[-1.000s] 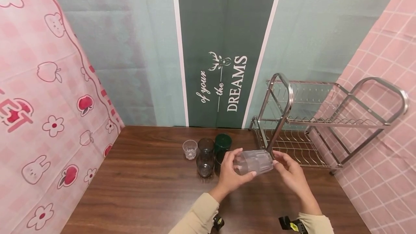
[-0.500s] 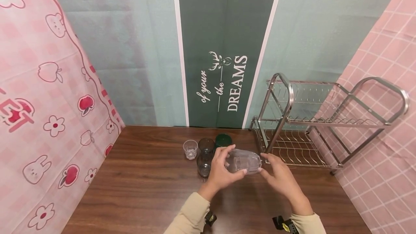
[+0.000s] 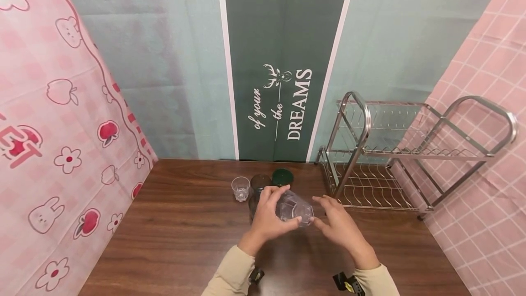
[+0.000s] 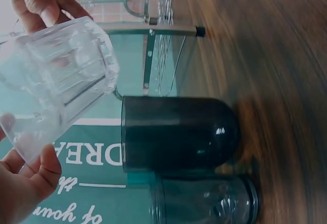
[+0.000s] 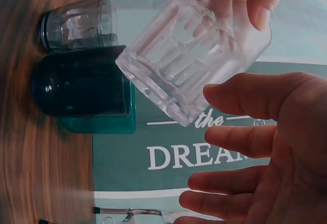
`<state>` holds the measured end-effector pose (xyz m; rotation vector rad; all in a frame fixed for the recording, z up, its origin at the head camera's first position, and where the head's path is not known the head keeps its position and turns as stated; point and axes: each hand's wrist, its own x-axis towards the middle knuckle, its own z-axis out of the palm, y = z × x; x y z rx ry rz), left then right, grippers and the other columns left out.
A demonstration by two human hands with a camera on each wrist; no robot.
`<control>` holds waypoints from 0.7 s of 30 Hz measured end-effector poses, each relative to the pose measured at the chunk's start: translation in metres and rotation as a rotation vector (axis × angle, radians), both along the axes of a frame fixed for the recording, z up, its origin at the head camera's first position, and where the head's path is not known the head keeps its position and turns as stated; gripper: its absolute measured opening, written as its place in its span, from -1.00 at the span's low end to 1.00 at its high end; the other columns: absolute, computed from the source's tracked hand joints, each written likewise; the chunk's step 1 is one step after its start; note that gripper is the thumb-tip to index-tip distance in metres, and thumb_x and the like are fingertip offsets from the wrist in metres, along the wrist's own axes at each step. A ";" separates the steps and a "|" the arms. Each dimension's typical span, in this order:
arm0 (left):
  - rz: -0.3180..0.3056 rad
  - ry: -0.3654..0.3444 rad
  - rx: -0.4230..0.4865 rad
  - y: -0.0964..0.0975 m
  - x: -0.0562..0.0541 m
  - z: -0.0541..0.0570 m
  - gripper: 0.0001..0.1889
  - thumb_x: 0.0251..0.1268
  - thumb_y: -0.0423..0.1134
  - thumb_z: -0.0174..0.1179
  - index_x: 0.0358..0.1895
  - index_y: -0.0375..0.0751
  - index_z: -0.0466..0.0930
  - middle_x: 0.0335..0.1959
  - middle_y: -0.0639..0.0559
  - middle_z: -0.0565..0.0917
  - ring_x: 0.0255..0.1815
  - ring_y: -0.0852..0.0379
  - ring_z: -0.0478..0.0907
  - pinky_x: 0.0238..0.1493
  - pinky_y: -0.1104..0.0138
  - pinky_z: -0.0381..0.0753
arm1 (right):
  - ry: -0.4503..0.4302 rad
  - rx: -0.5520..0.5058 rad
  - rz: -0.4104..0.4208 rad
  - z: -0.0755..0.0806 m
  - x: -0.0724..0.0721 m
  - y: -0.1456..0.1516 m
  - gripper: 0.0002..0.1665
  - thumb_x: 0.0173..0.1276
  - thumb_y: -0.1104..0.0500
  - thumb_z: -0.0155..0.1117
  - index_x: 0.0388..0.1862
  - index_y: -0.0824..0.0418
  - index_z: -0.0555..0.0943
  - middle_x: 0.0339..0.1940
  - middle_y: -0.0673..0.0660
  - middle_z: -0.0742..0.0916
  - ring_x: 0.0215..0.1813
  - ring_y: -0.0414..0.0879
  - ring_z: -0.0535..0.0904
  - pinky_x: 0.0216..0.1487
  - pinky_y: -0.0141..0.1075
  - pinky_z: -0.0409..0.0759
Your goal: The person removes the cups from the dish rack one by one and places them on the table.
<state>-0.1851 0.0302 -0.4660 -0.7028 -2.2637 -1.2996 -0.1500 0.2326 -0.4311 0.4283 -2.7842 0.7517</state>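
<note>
My left hand (image 3: 269, 216) grips a clear faceted drinking glass (image 3: 297, 211) near its rim, fingers on one side and thumb on the other. The glass is tilted above the table, its thick base towards my right hand (image 3: 339, 223). Straight, spread fingers show on the right hand in the right wrist view; its thumb tip (image 5: 214, 93) lies at the base of the glass, and whether it touches I cannot tell. Below and behind stand a dark rounded cup (image 4: 179, 134), a grey glass (image 5: 76, 24) and a green cup (image 3: 282, 177), partly hidden in the head view.
A small clear glass (image 3: 240, 190) stands left of the dark ones. At the right is a two-tier metal dish rack (image 3: 378, 186) on the wooden table (image 3: 172, 232). Printed cloths hang at the back and both sides.
Both hands have moved left with the clear glass, which has turned so its base points more towards the person. The right fingers have come off the base or nearly so.
</note>
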 end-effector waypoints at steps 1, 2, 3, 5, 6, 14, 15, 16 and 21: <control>0.007 0.000 -0.016 -0.002 0.000 0.000 -0.18 -0.40 0.03 0.48 0.18 0.06 0.48 -0.07 0.09 0.39 0.00 0.13 0.34 -0.08 0.20 0.46 | -0.007 0.006 -0.001 0.000 -0.001 -0.001 -0.40 0.08 0.20 0.41 0.12 0.33 0.49 0.11 0.46 0.48 0.06 0.31 0.45 -0.04 0.15 0.42; 0.012 -0.006 -0.033 -0.005 0.000 0.001 -0.18 -0.40 0.05 0.47 0.18 0.06 0.48 -0.08 0.09 0.40 0.01 0.13 0.33 -0.09 0.20 0.46 | -0.010 0.014 -0.001 -0.001 -0.001 -0.003 -0.40 0.08 0.20 0.41 0.12 0.33 0.49 0.12 0.47 0.47 0.10 0.34 0.42 -0.02 0.17 0.40; 0.018 -0.012 -0.051 -0.007 0.000 0.001 -0.19 -0.40 0.06 0.47 0.18 0.07 0.48 -0.08 0.10 0.39 0.01 0.13 0.33 -0.09 0.19 0.46 | -0.014 0.019 -0.001 -0.001 -0.002 -0.004 -0.41 0.08 0.20 0.41 0.11 0.32 0.50 0.12 0.48 0.47 0.12 0.36 0.40 -0.01 0.18 0.38; 0.029 -0.031 -0.085 -0.012 0.001 0.003 -0.19 -0.40 0.09 0.46 0.18 0.08 0.48 -0.08 0.11 0.39 0.00 0.14 0.33 -0.11 0.18 0.47 | -0.024 0.029 0.000 -0.001 -0.004 -0.008 -0.41 0.08 0.20 0.41 0.11 0.32 0.50 0.12 0.50 0.46 0.13 0.37 0.38 0.00 0.19 0.37; 0.037 -0.041 -0.105 -0.015 0.001 0.003 -0.19 -0.39 0.10 0.46 0.18 0.09 0.48 -0.09 0.11 0.38 -0.01 0.14 0.33 -0.12 0.18 0.47 | -0.031 0.031 0.001 -0.002 -0.005 -0.010 -0.41 0.08 0.19 0.41 0.11 0.32 0.50 0.12 0.51 0.46 0.13 0.38 0.38 0.00 0.20 0.37; 0.081 -0.090 -0.189 -0.034 0.004 0.008 -0.19 -0.48 0.10 0.46 0.12 0.02 0.54 -0.14 0.11 0.39 -0.10 0.18 0.33 -0.21 0.24 0.48 | -0.059 0.097 0.004 -0.005 -0.011 -0.026 -0.39 0.05 0.11 0.44 0.10 0.28 0.52 0.11 0.49 0.47 0.09 0.37 0.41 -0.06 0.17 0.43; 0.088 -0.093 -0.196 -0.036 0.004 0.008 -0.18 -0.50 0.10 0.46 0.11 0.02 0.55 -0.14 0.11 0.39 -0.10 0.18 0.33 -0.21 0.24 0.48 | -0.062 0.109 0.002 -0.005 -0.011 -0.028 -0.38 0.04 0.11 0.44 0.10 0.27 0.52 0.11 0.49 0.47 0.09 0.38 0.41 -0.08 0.17 0.44; 0.092 -0.096 -0.201 -0.038 0.005 0.009 -0.19 -0.51 0.10 0.46 0.10 0.02 0.55 -0.14 0.10 0.40 -0.10 0.18 0.33 -0.21 0.23 0.49 | -0.067 0.121 0.000 -0.006 -0.011 -0.029 -0.38 0.04 0.10 0.45 0.09 0.25 0.52 0.12 0.49 0.46 0.09 0.38 0.42 -0.11 0.17 0.45; 0.126 -0.105 -0.270 -0.049 0.007 0.008 -0.18 -0.52 0.13 0.45 0.10 0.02 0.56 -0.14 0.09 0.41 -0.09 0.15 0.34 -0.24 0.22 0.49 | -0.102 0.161 -0.009 -0.009 -0.010 -0.037 -0.38 0.02 0.05 0.46 0.08 0.20 0.53 0.14 0.48 0.45 0.07 0.39 0.41 -0.21 0.17 0.48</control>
